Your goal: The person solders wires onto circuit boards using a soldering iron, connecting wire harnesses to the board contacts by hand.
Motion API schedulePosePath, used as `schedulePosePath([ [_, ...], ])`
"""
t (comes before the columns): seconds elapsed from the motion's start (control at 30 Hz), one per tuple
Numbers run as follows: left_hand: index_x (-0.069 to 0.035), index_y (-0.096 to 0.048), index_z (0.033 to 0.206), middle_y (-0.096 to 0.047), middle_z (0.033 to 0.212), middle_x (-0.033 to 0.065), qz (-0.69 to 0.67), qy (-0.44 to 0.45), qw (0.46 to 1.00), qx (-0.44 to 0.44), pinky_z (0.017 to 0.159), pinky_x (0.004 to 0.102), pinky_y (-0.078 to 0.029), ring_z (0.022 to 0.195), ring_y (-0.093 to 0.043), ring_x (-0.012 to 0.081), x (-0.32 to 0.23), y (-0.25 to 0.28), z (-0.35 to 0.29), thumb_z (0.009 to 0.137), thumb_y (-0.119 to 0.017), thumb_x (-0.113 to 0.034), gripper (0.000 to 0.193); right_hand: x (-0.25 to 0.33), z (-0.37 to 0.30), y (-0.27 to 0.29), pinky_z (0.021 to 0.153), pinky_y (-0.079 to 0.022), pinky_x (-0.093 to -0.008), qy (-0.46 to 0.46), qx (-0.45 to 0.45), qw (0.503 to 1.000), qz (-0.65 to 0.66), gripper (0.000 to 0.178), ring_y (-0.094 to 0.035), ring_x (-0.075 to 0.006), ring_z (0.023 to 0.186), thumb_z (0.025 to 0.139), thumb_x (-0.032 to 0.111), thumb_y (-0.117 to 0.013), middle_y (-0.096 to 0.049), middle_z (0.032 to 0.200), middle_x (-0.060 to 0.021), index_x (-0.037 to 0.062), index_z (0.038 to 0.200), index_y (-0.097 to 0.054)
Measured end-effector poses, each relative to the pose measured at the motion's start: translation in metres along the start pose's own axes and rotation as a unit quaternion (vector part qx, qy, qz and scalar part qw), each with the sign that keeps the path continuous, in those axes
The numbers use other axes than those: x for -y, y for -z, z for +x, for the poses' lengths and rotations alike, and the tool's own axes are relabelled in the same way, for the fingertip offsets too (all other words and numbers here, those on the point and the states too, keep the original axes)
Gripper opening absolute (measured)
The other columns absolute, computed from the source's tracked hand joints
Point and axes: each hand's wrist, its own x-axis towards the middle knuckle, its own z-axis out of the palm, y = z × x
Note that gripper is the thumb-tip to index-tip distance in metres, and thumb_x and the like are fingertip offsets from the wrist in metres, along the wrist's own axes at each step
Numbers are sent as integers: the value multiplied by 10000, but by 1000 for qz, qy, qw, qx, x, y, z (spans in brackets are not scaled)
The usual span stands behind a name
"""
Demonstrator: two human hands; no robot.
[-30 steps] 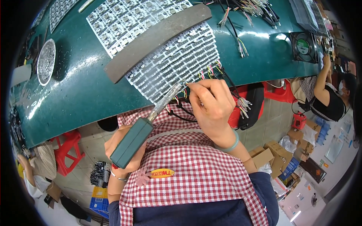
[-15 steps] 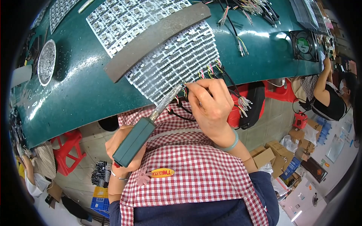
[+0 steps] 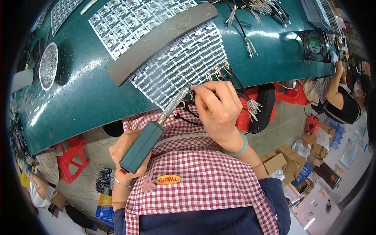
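Observation:
My left hand [image 3: 124, 148] is wrapped round the green handle of a soldering gun [image 3: 141, 146]. Its silvery, worn barrel slants up and right to the near edge of a printed circuit board panel [image 3: 176, 64]. At the barrel's tip, my right hand [image 3: 220, 111] is closed in a pinch, apparently on a thin wire of which little shows between the fingertips. Coloured wires [image 3: 217, 72] on black cables stick out along the panel's near right edge, some hanging over the table edge. A dark curved bar [image 3: 162, 43] lies across the panels.
The green table [image 3: 90, 103] holds a bowl of metallic bits [image 3: 48, 65] at left and a black fan [image 3: 315, 46] at right. More wire bundles [image 3: 258, 8] lie at the back. Red stools [image 3: 73, 158] stand below the table. Another person [image 3: 346, 100] sits at far right.
The soldering gun's handle has shifted slightly right and up, with its tip staying near the same spot. My right hand is almost still. At far left, another person's arm has moved.

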Motion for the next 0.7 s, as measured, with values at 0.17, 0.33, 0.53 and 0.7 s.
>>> schedulePosePath([
  [0.17,18,-668,796,-662,809,143,74,13,997,-27,599,310,-536,679,-672,276,-9,5,-5,607,-728,-16,201,0,0,0,568,-454,-328,-3,-2,1000,0,225,-549,-225,707,683,-35,-727,-584,815,-59,44,889,-682],
  [0.33,15,-692,805,-682,845,152,84,18,994,-66,616,314,-554,716,-693,277,-10,5,-10,619,-733,-9,192,0,-1,-2,563,-452,-332,-9,-11,1000,0,223,-551,-227,704,678,-43,-722,-583,810,-57,49,876,-674],
  [0.53,29,-702,815,-694,880,175,78,7,994,-73,648,328,-576,752,-709,299,-7,3,-12,610,-727,-5,210,5,-2,-7,662,-449,-358,-52,-24,998,17,198,-533,-275,809,740,-50,-695,-552,912,-107,19,908,-615],
  [0.7,44,-693,784,-692,865,193,85,2,995,-54,630,336,-581,743,-709,311,-4,4,-13,589,-720,14,199,9,0,-7,725,-439,-391,-80,-15,996,25,159,-514,-306,867,773,-50,-673,-519,968,-142,-2,891,-578],
])
